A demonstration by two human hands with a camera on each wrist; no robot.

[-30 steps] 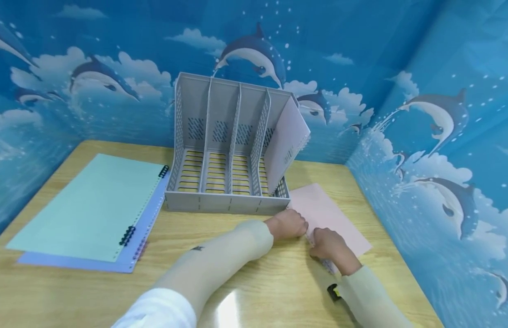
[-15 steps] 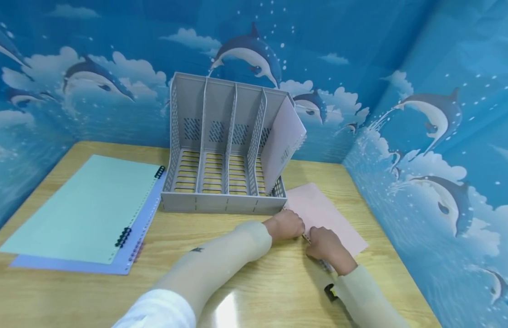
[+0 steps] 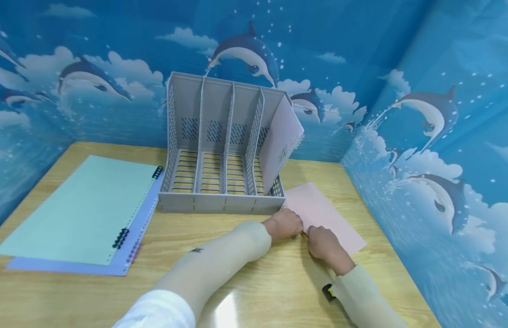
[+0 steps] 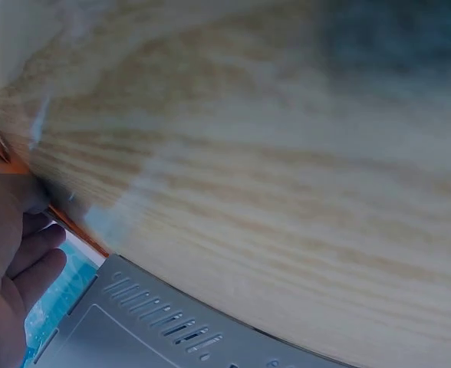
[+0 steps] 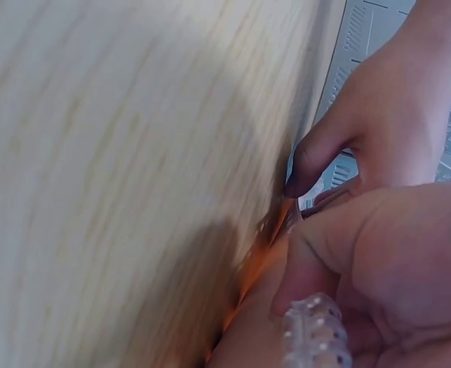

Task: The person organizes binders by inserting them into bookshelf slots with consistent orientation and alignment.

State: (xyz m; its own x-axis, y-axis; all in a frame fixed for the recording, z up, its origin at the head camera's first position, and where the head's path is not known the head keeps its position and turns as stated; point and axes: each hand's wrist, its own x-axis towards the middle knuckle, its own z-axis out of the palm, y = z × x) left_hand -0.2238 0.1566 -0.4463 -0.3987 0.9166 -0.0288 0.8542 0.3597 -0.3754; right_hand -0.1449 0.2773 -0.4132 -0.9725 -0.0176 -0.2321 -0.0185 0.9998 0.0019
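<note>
A pink loose-leaf notebook (image 3: 319, 212) lies on the table to the right of the grey file rack (image 3: 221, 203), its punched edge towards me. My left hand (image 3: 286, 224) pinches that edge near the rack's front corner. Close below it, my right hand (image 3: 325, 243) grips the same edge with curled fingers. In the right wrist view a clear plastic ring binding (image 5: 315, 333) shows by the right fingers, and the left thumb (image 5: 314, 161) bears on the edge. An orange strip (image 5: 256, 268) runs along it. My hands hide most of the binding.
Another pale pink notebook (image 3: 280, 146) leans in the rack's rightmost compartment. At left a mint green notebook (image 3: 82, 209) with black rings overlaps a lilac notebook (image 3: 69, 265). A small black and yellow item (image 3: 329, 292) is beside my right sleeve. Dolphin-print walls (image 3: 422, 136) border the table.
The clear binding below my right hand was visible earlier in the head view and is hidden now. An orange-brown bit shows between the hands. The view has shifted slightly; both hands stay on the edge.
</note>
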